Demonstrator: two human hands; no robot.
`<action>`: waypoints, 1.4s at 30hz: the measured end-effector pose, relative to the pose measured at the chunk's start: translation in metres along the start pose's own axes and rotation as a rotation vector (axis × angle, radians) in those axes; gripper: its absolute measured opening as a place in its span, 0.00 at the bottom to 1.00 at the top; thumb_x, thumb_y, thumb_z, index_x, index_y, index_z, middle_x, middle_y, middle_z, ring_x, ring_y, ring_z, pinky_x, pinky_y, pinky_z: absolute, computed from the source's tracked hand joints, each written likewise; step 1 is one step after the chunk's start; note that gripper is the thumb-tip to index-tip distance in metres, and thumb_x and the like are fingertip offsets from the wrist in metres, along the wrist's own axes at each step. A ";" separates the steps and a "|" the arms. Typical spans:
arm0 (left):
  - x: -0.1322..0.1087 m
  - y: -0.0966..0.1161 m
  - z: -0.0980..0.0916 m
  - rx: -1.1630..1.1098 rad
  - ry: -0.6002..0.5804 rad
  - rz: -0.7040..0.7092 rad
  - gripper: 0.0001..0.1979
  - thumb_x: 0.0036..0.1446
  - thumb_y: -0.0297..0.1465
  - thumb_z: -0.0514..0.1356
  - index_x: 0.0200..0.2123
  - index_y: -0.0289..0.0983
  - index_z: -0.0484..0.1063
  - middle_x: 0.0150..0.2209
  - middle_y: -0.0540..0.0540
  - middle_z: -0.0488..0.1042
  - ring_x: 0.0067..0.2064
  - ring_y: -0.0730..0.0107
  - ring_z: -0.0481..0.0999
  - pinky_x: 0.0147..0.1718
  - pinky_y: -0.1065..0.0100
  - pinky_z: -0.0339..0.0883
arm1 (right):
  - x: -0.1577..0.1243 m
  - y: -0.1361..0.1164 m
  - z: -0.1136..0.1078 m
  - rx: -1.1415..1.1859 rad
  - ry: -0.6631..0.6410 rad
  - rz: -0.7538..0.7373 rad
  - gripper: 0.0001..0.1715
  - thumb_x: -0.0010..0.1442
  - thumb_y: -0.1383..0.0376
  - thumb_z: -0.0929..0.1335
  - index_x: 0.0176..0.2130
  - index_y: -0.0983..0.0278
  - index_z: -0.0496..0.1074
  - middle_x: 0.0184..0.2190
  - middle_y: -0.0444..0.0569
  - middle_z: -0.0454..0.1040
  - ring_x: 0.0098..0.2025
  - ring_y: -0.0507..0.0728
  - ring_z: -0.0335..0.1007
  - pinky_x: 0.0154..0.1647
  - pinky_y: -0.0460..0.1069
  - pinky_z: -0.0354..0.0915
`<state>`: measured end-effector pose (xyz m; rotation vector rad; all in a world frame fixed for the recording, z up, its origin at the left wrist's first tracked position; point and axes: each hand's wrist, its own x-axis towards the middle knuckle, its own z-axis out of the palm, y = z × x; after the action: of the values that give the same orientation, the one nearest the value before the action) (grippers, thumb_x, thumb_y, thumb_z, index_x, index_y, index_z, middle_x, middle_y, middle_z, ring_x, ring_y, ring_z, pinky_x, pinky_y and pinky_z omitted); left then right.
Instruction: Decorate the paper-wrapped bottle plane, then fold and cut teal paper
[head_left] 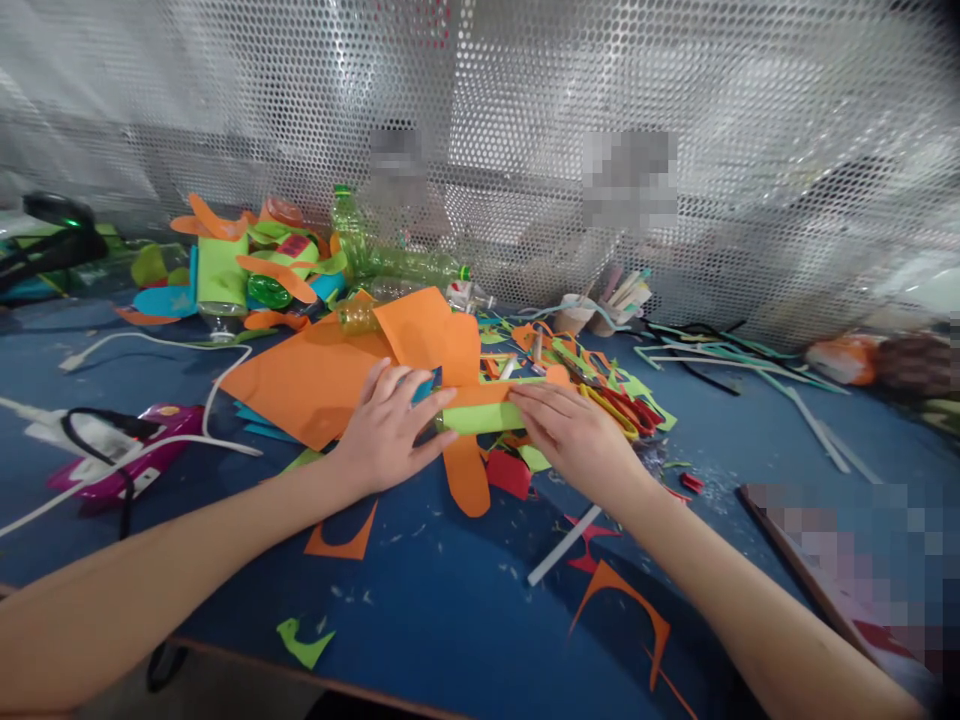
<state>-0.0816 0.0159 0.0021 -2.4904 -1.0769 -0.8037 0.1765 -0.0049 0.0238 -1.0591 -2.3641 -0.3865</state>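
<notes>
My left hand (390, 425) and my right hand (574, 435) both press on a bottle wrapped in lime-green paper (480, 417) that lies on its side on the blue table (450, 600). An orange foam strip (487, 393) runs along its top and an orange petal shape (466, 475) hangs below it. The left hand's fingers curl around the bottle's left end. The right hand's fingers lie flat and together on its right end. A large orange foam sheet (315, 380) lies just behind the left hand.
A pink glue gun (124, 455) with white cables sits at the left. Finished decorated bottles (247, 265) and green plastic bottles (390, 262) stand at the back. Scissors and foam scraps (622, 405) lie right of my hands. A white stick (562, 545) lies nearer. Perforated metal mesh (675, 120) backs the table.
</notes>
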 end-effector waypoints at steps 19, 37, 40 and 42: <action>-0.001 -0.004 0.004 0.032 0.018 0.091 0.19 0.61 0.40 0.53 0.53 0.40 0.67 0.50 0.40 0.69 0.55 0.53 0.62 0.58 0.48 0.52 | -0.001 -0.014 0.010 -0.284 -0.125 0.024 0.27 0.65 0.57 0.60 0.62 0.52 0.58 0.58 0.57 0.63 0.58 0.64 0.59 0.58 0.64 0.55; -0.001 -0.002 0.002 -0.075 0.035 0.051 0.17 0.61 0.41 0.53 0.47 0.35 0.66 0.48 0.40 0.71 0.54 0.54 0.64 0.59 0.48 0.51 | 0.002 -0.014 0.007 -0.194 0.000 0.133 0.18 0.64 0.61 0.62 0.50 0.67 0.71 0.52 0.54 0.73 0.55 0.62 0.66 0.62 0.62 0.51; -0.001 -0.003 0.002 -0.089 0.031 0.030 0.18 0.60 0.41 0.54 0.47 0.34 0.65 0.47 0.40 0.71 0.54 0.54 0.64 0.59 0.49 0.51 | 0.003 -0.010 0.000 -0.064 0.061 0.205 0.19 0.65 0.60 0.61 0.49 0.65 0.71 0.50 0.54 0.74 0.55 0.61 0.66 0.61 0.62 0.53; -0.001 -0.004 0.003 -0.090 0.032 0.012 0.17 0.60 0.41 0.54 0.47 0.35 0.65 0.46 0.41 0.72 0.54 0.54 0.64 0.59 0.49 0.50 | 0.002 0.000 -0.006 0.099 0.158 0.347 0.21 0.67 0.58 0.57 0.50 0.64 0.71 0.50 0.53 0.74 0.55 0.60 0.66 0.59 0.60 0.57</action>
<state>-0.0848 0.0193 -0.0005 -2.5464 -1.0361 -0.9040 0.1770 -0.0065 0.0303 -1.3099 -1.9909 -0.2133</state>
